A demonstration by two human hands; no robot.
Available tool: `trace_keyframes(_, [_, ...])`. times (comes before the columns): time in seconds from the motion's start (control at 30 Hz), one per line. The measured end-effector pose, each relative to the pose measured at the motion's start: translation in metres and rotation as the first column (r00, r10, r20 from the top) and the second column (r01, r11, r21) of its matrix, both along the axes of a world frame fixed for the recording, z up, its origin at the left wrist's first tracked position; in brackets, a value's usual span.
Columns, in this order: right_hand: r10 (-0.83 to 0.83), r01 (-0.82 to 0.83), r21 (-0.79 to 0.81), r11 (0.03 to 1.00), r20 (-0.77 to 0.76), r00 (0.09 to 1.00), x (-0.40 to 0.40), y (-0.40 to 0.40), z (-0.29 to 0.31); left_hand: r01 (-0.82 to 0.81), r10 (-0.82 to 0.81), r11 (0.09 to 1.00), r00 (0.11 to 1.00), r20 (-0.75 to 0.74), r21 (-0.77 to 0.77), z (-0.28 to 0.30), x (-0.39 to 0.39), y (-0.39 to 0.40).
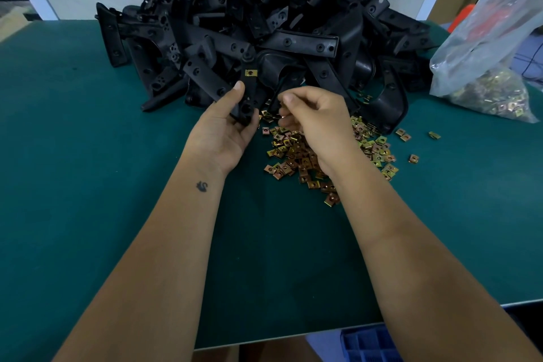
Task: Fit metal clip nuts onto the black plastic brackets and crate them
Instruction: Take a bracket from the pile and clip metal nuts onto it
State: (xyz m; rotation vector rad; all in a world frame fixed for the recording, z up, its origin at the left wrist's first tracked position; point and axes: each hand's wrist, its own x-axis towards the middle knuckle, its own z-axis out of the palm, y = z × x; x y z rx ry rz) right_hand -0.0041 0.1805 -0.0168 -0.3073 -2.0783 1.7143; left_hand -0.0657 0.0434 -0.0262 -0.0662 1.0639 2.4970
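We see the left hand gripping a matte black bracket carrying one brass-coloured clip nut. The right hand, fingers curled, hovers over flat square loose nuts (whether it pinches one, we cannot tell). A clear plastic bag holds more.

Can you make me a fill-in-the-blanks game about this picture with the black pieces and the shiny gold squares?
1. The left hand holds a black plastic ____.
2. That piece already has ____ gold clip nut fitted near its top end.
3. The loose clip nuts lie on a table coloured ____.
4. More clip nuts sit in a clear plastic ____ on the table's right side.

Missing words: bracket; one; green; bag
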Motion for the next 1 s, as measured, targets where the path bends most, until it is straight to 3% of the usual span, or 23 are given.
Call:
trace_keyframes(0.13, [0.112, -0.119, -0.307, 0.944, -0.041, 0.993, 0.0002, 0.0003, 0.0022, 0.018, -0.020, 0.995, 1.000, 0.020, 0.096, 0.0010, 0.0025, 0.0016])
trace_keyframes(0.27, [0.160, -0.179, -0.442, 0.879, -0.080, 0.984, 0.0005, 0.0007, 0.0032, 0.063, -0.064, 0.990, 0.998, 0.000, 0.127, 0.0026, 0.0050, 0.0039])
trace_keyframes(1.0, [0.074, -0.118, -0.440, 0.890, -0.116, 0.990, 0.0000, 0.0004, 0.0024, 0.178, -0.161, 0.971, 0.980, -0.117, 0.157, -0.0025, 0.0032, 0.0053])
